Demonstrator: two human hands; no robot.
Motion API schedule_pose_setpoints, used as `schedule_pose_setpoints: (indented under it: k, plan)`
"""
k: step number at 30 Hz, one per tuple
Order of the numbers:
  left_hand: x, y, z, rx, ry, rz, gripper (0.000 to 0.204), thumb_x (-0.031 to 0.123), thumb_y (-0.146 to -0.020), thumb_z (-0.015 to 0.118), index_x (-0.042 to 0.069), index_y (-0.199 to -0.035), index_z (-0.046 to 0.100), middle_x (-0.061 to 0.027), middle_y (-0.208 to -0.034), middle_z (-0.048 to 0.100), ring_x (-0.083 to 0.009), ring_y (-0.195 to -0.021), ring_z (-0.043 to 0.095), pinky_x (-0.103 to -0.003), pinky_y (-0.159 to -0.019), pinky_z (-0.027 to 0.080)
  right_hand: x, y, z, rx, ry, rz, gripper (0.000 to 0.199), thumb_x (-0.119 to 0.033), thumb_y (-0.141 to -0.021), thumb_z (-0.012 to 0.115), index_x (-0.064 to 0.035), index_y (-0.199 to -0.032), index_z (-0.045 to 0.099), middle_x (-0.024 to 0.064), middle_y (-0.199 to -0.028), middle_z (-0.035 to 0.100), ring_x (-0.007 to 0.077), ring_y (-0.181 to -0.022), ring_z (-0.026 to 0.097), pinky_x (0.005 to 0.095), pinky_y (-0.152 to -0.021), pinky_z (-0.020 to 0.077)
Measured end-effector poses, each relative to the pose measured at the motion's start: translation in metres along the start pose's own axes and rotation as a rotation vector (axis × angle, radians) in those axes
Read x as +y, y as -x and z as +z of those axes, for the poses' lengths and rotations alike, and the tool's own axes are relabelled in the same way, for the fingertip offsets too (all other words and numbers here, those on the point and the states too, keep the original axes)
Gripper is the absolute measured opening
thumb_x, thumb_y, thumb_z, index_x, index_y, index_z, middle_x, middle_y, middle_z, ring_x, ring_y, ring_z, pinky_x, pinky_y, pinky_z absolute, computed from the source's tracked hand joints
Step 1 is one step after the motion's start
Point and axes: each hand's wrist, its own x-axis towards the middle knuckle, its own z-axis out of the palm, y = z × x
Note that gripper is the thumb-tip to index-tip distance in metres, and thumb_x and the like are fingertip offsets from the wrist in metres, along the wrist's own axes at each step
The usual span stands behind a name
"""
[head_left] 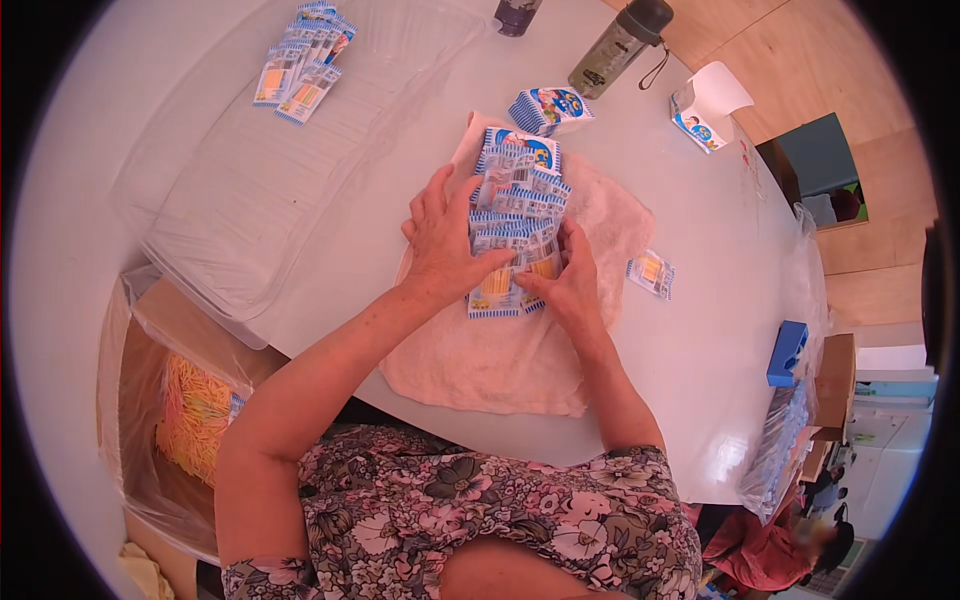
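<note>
Right now both hands work a row of packets lying on a pink towel in the middle of the white surface. These are small flat sachets, blue-and-white striped at the edges with an orange patch, overlapping one another in a line running from near to far. Left hand lies flat along the row's left side, fingers spread and pressing, thumb on the nearest sachet. Right hand grips the near end, its fingers curled onto the sachets. A single sachet lies right of the towel; another stack sits beyond it.
</note>
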Motion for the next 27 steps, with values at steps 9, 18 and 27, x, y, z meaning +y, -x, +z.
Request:
schedule_pose_setpoints:
  k: [9, 18, 27]
  plan:
    - [-0.004, 0.004, 0.005, -0.022, 0.223, -0.025, 0.103, 0.022, -0.055, 0.082, 0.015, -0.139, 0.022, -0.0120, -0.132, 0.034, -0.0328, -0.121, 0.031, -0.049, -0.097, 0.024, -0.016, -0.007, -0.008, -0.125, -0.062, 0.078, 0.077, 0.006, -0.057, 0.075, 0.0032, -0.124, 0.040, 0.0134, -0.112, 0.056, 0.0202, -0.106, 0.054, 0.0322, -0.091, 0.0460]
    - [0.006, -0.020, -0.010, -0.236, 0.101, -0.128, 0.117, 0.023, -0.044, 0.087, 0.014, -0.141, 0.022, -0.0113, -0.142, 0.021, -0.0306, -0.125, 0.031, -0.050, -0.100, 0.028, -0.022, -0.006, -0.005, -0.177, -0.045, 0.158, 0.067, 0.007, -0.057, 0.073, 0.0033, -0.118, 0.046, 0.0122, -0.108, 0.058, 0.0200, -0.099, 0.057, 0.0318, -0.085, 0.0491]
    - [-0.002, -0.007, -0.004, -0.096, 0.242, -0.027, 0.113, 0.018, -0.047, 0.085, 0.015, -0.141, 0.023, -0.0088, -0.136, 0.038, -0.0292, -0.126, 0.033, -0.045, -0.104, 0.026, -0.042, -0.012, 0.005, -0.167, -0.144, 0.095, 0.067, 0.006, -0.053, 0.077, 0.0004, -0.113, 0.048, 0.0095, -0.106, 0.060, 0.0194, -0.098, 0.058, 0.0315, -0.085, 0.0477]
